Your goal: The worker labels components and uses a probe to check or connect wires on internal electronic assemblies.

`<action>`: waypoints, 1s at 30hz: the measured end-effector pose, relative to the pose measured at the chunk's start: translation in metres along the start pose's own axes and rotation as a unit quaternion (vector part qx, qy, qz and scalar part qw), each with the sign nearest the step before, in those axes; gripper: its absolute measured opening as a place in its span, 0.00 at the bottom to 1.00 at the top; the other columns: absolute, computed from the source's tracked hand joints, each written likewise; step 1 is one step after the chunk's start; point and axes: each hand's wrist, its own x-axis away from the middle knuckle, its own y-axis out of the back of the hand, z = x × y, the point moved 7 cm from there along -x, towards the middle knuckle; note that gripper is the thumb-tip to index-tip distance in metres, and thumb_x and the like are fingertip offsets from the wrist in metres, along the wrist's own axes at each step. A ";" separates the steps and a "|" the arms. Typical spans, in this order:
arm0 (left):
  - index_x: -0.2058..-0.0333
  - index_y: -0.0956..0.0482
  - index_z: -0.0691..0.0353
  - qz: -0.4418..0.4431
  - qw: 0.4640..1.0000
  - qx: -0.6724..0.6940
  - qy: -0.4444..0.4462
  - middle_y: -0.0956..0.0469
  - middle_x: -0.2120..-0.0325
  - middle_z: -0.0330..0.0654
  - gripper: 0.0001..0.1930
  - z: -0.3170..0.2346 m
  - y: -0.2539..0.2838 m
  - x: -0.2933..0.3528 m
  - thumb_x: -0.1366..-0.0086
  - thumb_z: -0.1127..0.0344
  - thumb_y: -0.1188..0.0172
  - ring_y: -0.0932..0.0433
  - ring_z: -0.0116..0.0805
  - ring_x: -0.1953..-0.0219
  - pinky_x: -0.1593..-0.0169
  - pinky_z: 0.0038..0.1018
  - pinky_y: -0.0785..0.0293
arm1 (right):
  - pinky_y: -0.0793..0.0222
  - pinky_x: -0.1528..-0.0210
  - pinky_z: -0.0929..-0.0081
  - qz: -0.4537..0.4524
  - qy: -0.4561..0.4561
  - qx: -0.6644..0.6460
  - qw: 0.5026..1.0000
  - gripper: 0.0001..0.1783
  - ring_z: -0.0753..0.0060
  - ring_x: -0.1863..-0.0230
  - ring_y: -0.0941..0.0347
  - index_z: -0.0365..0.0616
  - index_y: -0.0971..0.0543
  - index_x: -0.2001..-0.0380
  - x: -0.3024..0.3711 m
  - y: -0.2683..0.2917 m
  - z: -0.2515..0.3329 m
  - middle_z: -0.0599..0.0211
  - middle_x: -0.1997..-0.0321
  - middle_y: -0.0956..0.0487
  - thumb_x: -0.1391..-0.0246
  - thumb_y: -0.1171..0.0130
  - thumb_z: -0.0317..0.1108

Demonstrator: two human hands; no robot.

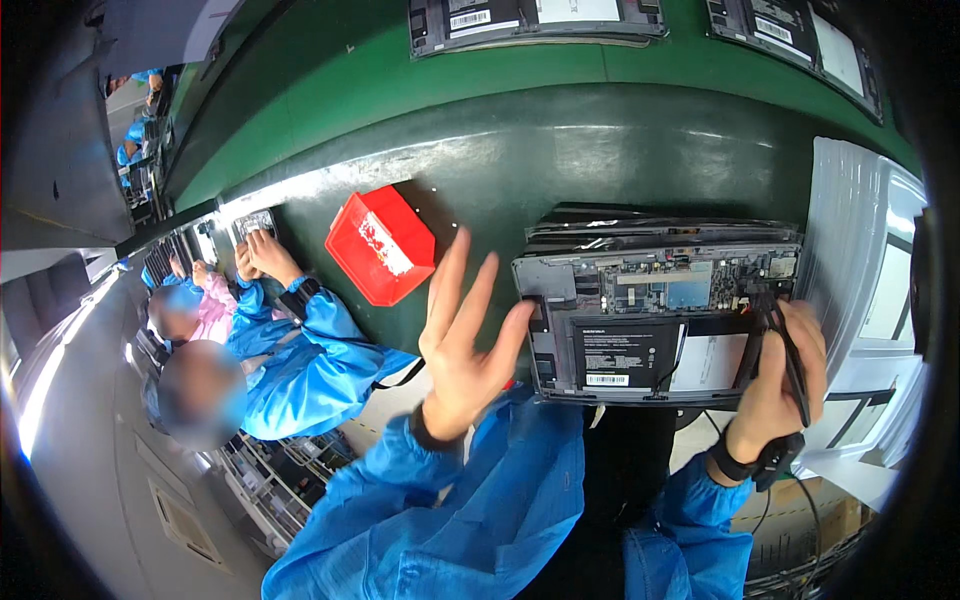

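Note:
In front of me an opened laptop base point(556, 372) lies on a stack of similar dark units, its inside facing up. A circuit board point(640, 288) runs along its far side, and a black battery point(625, 355) with a white label sits on the near side. My right hand point(783, 365) is closed around black tweezers point(793, 362), whose tips reach the right part of the board by some small wires. Left of the laptop, my left hand point(462, 350) is raised with its fingers spread, holding nothing; its thumb is close to the laptop's left edge.
A red plastic bin point(380, 246) stands on the green bench left of the laptop. More opened laptop bases point(540, 22) lie along the far side. White plastic trays point(850, 215) are stacked at the right. Co-workers in blue point(315, 370) and pink sit at the left.

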 end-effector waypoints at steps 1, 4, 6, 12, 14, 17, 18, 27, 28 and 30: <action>0.50 0.21 0.73 0.025 0.999 0.015 0.034 0.32 0.40 0.65 0.22 0.010 0.000 0.013 0.44 0.71 0.33 0.29 0.61 0.39 0.38 0.43 0.33 | 0.27 0.45 0.65 0.014 0.048 0.009 0.999 0.12 0.61 0.57 0.21 0.32 0.21 0.62 -0.005 0.008 -0.001 0.50 0.58 0.18 0.52 0.36 0.17; 0.51 0.20 0.73 0.032 0.982 0.146 0.118 0.32 0.39 0.64 0.18 0.017 -0.028 0.052 0.40 0.73 0.36 0.31 0.57 0.37 0.36 0.40 0.35 | 0.29 0.44 0.64 0.037 -0.041 -0.052 0.997 0.12 0.58 0.54 0.21 0.32 0.21 0.62 0.005 0.011 -0.022 0.48 0.58 0.18 0.53 0.35 0.17; 0.50 0.21 0.76 -0.026 0.964 0.217 0.154 0.33 0.38 0.64 0.17 0.015 -0.034 0.055 0.37 0.74 0.39 0.30 0.53 0.37 0.37 0.37 0.35 | 0.28 0.45 0.65 0.052 -0.126 -0.082 0.987 0.12 0.58 0.54 0.21 0.32 0.20 0.62 0.006 0.010 -0.030 0.49 0.59 0.18 0.53 0.35 0.17; 0.55 0.19 0.76 -0.196 0.902 0.325 0.208 0.17 0.61 0.51 0.13 -0.004 -0.021 0.080 0.33 0.72 0.44 0.20 0.35 0.57 0.50 0.28 0.26 | 0.26 0.50 0.65 0.023 -0.120 -0.092 0.988 0.11 0.58 0.58 0.21 0.33 0.23 0.66 0.020 0.020 -0.011 0.50 0.63 0.19 0.55 0.33 0.22; 0.59 0.19 0.74 -0.145 0.886 0.325 0.297 0.20 0.68 0.43 0.11 0.011 -0.013 0.067 0.32 0.70 0.44 0.23 0.29 0.64 0.58 0.25 0.28 | 0.26 0.48 0.60 0.005 -0.119 -0.145 0.982 0.10 0.57 0.58 0.22 0.33 0.24 0.65 0.014 0.020 -0.004 0.49 0.62 0.20 0.52 0.35 0.22; 0.70 0.20 0.62 -0.144 0.885 0.270 0.352 0.29 0.80 0.26 0.14 0.048 0.029 0.042 0.28 0.60 0.45 0.35 0.18 0.78 0.76 0.24 0.41 | 0.40 0.36 0.30 -0.053 -0.096 -0.456 0.883 0.10 0.55 0.50 0.33 0.42 0.35 0.72 -0.027 0.003 0.027 0.56 0.64 0.34 0.42 0.49 0.35; 0.67 0.19 0.61 -0.198 0.847 0.344 0.353 0.25 0.76 0.29 0.13 0.070 0.040 0.029 0.28 0.58 0.44 0.30 0.20 0.74 0.71 0.24 0.34 | 0.41 0.35 0.30 -0.049 -0.071 -0.472 0.877 0.13 0.58 0.49 0.35 0.46 0.41 0.75 -0.056 -0.006 0.049 0.61 0.66 0.39 0.42 0.51 0.37; 0.52 0.23 0.66 -0.170 0.740 0.602 0.248 0.18 0.58 0.48 0.16 0.205 0.071 -0.205 0.28 0.59 0.44 0.18 0.42 0.58 0.51 0.39 0.20 | 0.32 0.47 0.45 0.095 -0.068 0.075 0.990 0.23 0.28 0.53 0.26 0.26 0.21 0.67 -0.193 -0.204 0.007 0.28 0.62 0.22 0.38 0.49 0.42; 0.56 0.22 0.65 -0.173 0.735 0.604 0.255 0.18 0.62 0.46 0.14 0.223 0.062 -0.220 0.29 0.59 0.43 0.18 0.40 0.62 0.54 0.38 0.19 | 0.32 0.47 0.45 0.095 -0.073 0.077 0.990 0.23 0.28 0.53 0.26 0.26 0.21 0.66 -0.193 -0.218 0.006 0.28 0.62 0.22 0.38 0.49 0.42; 0.58 0.22 0.64 -0.179 0.724 0.612 0.264 0.19 0.65 0.45 0.12 0.244 0.038 -0.242 0.32 0.60 0.39 0.18 0.38 0.65 0.58 0.37 0.18 | 0.32 0.45 0.46 0.123 -0.115 0.066 0.984 0.24 0.29 0.51 0.27 0.26 0.21 0.64 -0.191 -0.234 0.010 0.28 0.60 0.22 0.39 0.49 0.43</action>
